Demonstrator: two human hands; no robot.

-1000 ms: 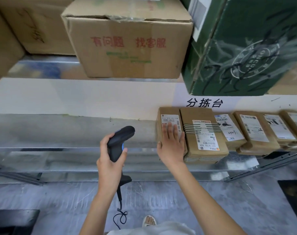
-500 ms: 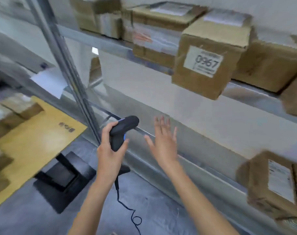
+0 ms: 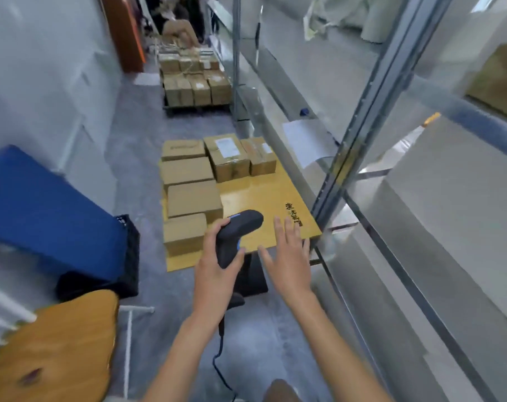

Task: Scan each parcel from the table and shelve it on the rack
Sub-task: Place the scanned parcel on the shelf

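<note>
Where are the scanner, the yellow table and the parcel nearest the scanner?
scanner (image 3: 240, 227), head view, on its black head.
yellow table (image 3: 263, 195), head view, on bare tabletop.
nearest parcel (image 3: 184, 235), head view, on its top face.

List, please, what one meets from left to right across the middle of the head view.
Blue box → parcels → scanner in left hand → right hand → rack.

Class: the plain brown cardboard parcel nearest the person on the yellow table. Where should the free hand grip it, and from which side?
Plain brown cardboard parcel: probably from above, right hand spanning its short sides; its flat top is exposed, another parcel abuts behind.
</note>
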